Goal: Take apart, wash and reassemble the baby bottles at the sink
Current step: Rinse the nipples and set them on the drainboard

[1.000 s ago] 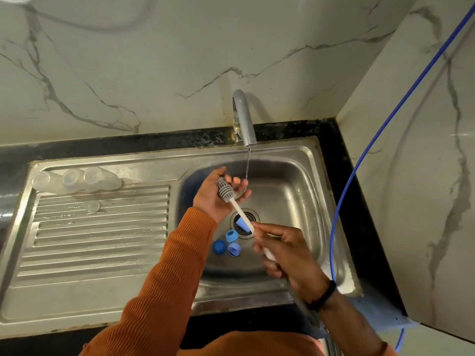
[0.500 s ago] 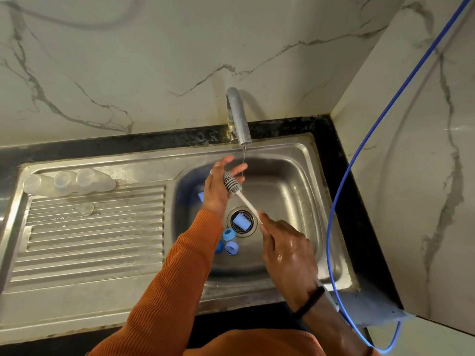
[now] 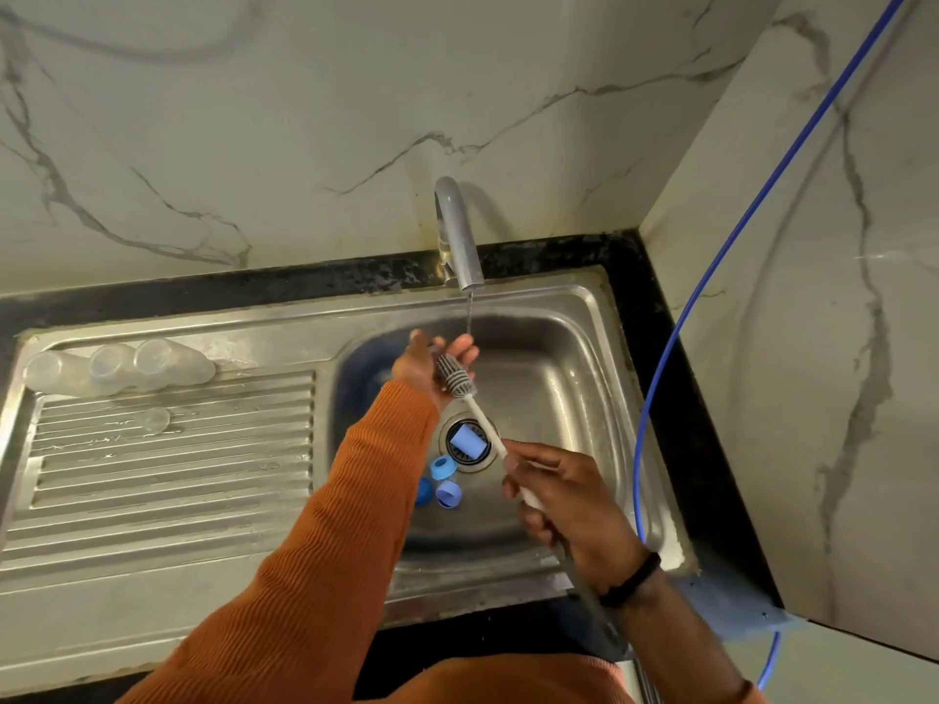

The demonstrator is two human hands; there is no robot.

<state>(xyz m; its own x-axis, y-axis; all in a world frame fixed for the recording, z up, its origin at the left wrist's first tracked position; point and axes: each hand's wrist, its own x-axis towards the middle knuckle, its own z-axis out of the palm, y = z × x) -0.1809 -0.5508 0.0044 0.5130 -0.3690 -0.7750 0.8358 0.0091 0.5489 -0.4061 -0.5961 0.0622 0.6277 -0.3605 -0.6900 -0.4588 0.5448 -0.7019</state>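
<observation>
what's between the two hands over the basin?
In the head view, the bottle brush spans it: bristle head in the left hand, white handle gripped by the right hand. Below it, a blue part lies on the drain.
</observation>
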